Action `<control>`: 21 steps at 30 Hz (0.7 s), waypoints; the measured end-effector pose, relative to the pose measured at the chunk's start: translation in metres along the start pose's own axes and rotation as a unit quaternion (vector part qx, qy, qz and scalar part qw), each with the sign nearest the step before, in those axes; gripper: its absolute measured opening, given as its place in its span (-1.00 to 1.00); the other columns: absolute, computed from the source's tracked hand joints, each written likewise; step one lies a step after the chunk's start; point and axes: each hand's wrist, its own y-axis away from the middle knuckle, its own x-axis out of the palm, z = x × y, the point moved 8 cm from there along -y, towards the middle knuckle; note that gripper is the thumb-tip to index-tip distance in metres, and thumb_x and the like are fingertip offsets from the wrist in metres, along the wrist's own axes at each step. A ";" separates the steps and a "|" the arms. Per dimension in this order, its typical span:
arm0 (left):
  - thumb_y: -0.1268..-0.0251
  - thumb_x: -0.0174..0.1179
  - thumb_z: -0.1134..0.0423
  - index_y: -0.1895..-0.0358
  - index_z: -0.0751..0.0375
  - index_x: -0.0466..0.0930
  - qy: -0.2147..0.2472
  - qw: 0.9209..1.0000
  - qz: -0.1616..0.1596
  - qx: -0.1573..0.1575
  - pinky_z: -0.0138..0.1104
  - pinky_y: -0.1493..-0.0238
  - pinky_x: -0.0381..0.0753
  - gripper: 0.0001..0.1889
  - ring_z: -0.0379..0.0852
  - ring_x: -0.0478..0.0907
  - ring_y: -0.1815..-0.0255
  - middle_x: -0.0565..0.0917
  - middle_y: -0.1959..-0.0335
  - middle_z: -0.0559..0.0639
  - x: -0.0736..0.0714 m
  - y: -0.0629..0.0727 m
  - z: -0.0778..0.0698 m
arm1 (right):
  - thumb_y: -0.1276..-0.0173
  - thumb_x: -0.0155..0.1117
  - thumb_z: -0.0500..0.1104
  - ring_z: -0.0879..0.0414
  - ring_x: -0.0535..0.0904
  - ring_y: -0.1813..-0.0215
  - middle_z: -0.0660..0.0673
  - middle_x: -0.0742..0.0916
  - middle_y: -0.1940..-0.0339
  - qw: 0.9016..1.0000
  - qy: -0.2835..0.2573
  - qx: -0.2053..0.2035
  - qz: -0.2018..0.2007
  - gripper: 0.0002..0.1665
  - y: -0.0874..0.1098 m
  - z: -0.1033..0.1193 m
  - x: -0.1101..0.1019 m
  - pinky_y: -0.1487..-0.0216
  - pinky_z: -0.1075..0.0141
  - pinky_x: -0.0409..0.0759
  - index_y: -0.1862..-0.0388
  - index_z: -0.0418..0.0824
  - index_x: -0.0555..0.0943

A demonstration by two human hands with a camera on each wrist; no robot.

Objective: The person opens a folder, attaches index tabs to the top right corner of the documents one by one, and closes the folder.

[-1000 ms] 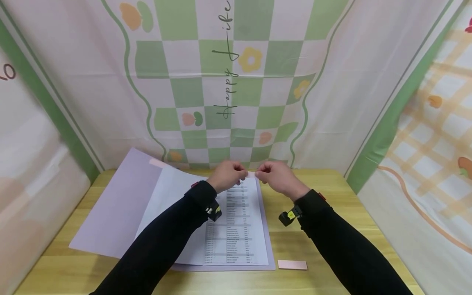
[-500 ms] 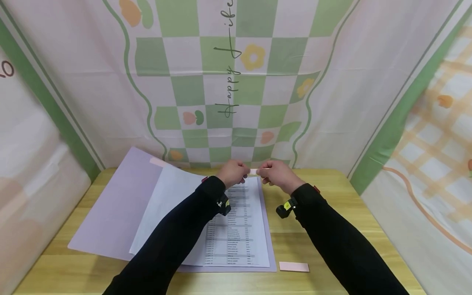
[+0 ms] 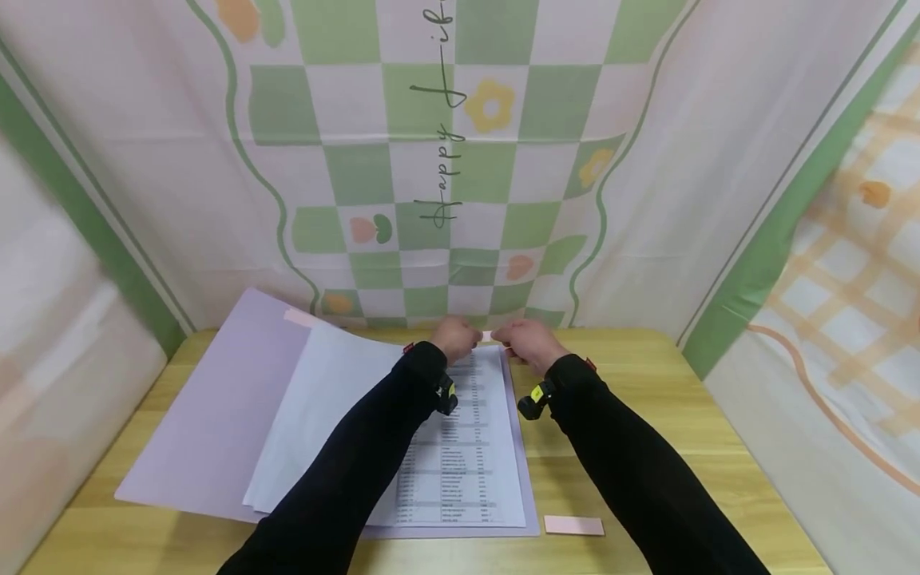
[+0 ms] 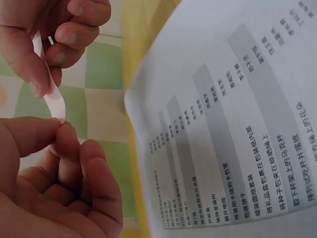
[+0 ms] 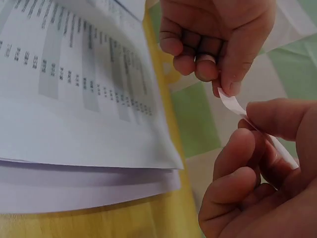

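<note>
Pinching one end of a thin, pale pink paper strip (image 5: 231, 103), the left hand (image 3: 456, 339) has thumb and forefinger pressed together, its other fingers curled in. The right hand (image 3: 529, 342) pinches the same strip farther along between thumb and finger, with the rest of its length running back toward the palm. Between the two hands the strip bends a little, and both wrist views show it apart from the paper.

Just nearer the person lies a white sheet printed with a grey-banded table of text (image 3: 503, 451); the hands are by its top edge. To its left, a turned white sheet (image 3: 309, 399) lifts against the open lilac folder cover (image 3: 208, 423), and a second pale pink strip (image 3: 299, 318) shows at that sheet's top edge, so that one looks done. The held strip seems not yet placed: it touches only fingers. Farther out, a flat pink rectangular piece (image 3: 573, 525) lies on the yellow wood-grain tabletop (image 3: 647, 367), beside the folder's lower right corner, untouched; whether it holds more strips, I cannot tell.
</note>
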 end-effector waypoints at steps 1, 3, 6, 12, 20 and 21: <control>-0.42 0.17 0.21 0.24 0.44 0.72 -0.014 1.000 -0.001 0.003 -0.33 0.43 0.35 -0.70 -0.07 0.41 0.45 0.54 0.49 -0.03 -0.001 -0.002 0.001 | -0.43 0.27 -0.16 0.08 0.54 0.41 -0.22 0.61 0.29 1.000 -0.004 0.003 -0.001 -0.71 -0.002 -0.001 0.001 0.29 0.21 0.46 0.04 -0.38 0.62; -0.43 0.18 0.19 0.27 0.44 0.72 -0.037 0.999 -0.005 0.003 -0.32 0.42 0.34 -0.69 -0.06 0.40 0.45 0.51 0.51 -0.03 -0.001 -0.005 0.003 | -0.42 0.28 -0.18 0.10 0.52 0.44 -0.19 0.60 0.35 1.000 -0.007 0.006 -0.006 -0.73 -0.007 -0.004 0.003 0.36 0.25 0.43 0.07 -0.37 0.60; -0.40 0.23 0.17 0.36 0.40 0.69 -0.053 0.998 -0.014 -0.017 -0.29 0.38 0.37 -0.70 -0.02 0.42 0.41 0.51 0.47 0.02 0.002 -0.010 0.012 | -0.39 0.30 -0.20 0.08 0.46 0.51 -0.15 0.56 0.49 1.000 0.002 0.010 -0.012 -0.75 -0.014 -0.012 0.006 0.44 0.26 0.36 0.11 -0.37 0.54; -0.33 0.27 0.17 0.40 0.32 0.67 -0.053 0.997 -0.019 -0.052 -0.27 0.32 0.44 -0.74 0.01 0.47 0.35 0.55 0.39 0.06 0.013 -0.022 0.028 | -0.38 0.31 -0.19 0.03 0.47 0.55 -0.12 0.53 0.62 0.999 0.038 0.009 -0.027 -0.76 -0.025 -0.027 0.009 0.52 0.26 0.40 0.30 -0.36 0.52; -0.30 0.18 0.15 0.16 0.42 0.68 -0.081 0.996 -0.021 -0.040 -0.25 0.04 0.49 -0.67 0.06 0.51 0.14 0.63 0.07 0.18 0.015 -0.023 0.020 | -0.39 0.29 -0.18 -0.01 0.61 0.42 -0.17 0.60 0.47 0.998 0.007 0.033 -0.048 -0.80 -0.032 -0.032 0.009 0.44 0.24 0.59 0.26 -0.34 0.55; -0.32 0.17 0.15 0.13 0.43 0.67 -0.093 0.995 -0.020 -0.040 -0.24 -0.01 0.49 -0.66 0.06 0.52 0.10 0.63 0.03 0.20 0.015 -0.022 0.018 | -0.38 0.30 -0.19 -0.01 0.62 0.40 -0.19 0.62 0.44 0.998 0.000 0.038 -0.050 -0.80 -0.033 -0.033 0.009 0.41 0.23 0.61 0.24 -0.33 0.56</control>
